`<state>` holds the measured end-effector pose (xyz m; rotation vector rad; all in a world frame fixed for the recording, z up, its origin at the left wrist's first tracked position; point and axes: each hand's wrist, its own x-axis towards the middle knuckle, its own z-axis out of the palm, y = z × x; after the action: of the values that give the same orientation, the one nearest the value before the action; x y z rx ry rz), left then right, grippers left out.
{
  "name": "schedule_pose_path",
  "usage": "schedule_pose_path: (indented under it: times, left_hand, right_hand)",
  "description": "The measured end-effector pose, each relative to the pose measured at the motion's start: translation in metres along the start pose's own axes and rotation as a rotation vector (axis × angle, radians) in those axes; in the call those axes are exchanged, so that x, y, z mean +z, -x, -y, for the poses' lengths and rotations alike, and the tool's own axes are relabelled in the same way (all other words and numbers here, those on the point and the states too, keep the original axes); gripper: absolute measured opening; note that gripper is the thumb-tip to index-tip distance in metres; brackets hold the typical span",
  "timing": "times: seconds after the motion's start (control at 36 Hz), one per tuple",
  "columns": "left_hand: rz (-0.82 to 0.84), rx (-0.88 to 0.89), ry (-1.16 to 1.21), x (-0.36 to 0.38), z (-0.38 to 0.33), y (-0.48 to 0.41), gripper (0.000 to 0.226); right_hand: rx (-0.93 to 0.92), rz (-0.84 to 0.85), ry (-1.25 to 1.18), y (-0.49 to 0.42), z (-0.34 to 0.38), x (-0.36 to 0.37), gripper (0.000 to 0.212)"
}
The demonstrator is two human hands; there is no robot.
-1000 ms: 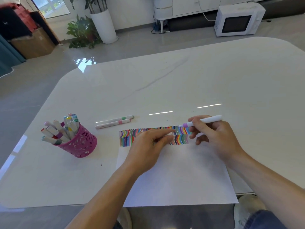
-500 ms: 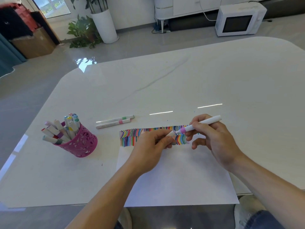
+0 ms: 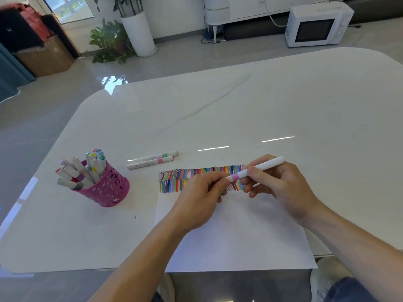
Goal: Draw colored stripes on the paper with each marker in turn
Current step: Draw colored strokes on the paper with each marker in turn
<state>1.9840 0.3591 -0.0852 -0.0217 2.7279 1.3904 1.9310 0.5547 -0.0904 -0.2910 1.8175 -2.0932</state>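
Paper [image 3: 229, 236] lies on white table [image 3: 283, 94], microwave [image 3: 316, 27] beyond.

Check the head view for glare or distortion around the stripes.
Head view: two thin glare streaks lie on the table beyond the paper, none on the stripes; wide-angle lens bows the table edge; the left hand, right hand and marker look sharp.

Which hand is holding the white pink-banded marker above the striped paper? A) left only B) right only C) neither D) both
D: the left hand pinches one end of the white pink-banded marker while the right hand grips its barrel.
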Motion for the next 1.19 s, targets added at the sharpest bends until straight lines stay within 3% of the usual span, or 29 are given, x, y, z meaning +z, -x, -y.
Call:
schedule_pose_path:
  times: [0.78,1.06,1.19]
  left_hand:
    - [-0.116,0.001,-0.028,0.000,-0.007,-0.001,0.023]
    - [-0.188,-0.132,0.522,-0.009,-0.009,0.002,0.015]
    - [-0.302,-0.164,0.823,-0.023,-0.010,0.002,0.015]
  right_hand:
    - [0.038,-0.015,-0.114,0.000,0.001,0.006,0.033]
    - [0.079,0.001,-0.120,-0.005,0.008,0.007,0.032]
    - [0.112,0.000,-0.040,-0.003,0.000,0.006,0.014]
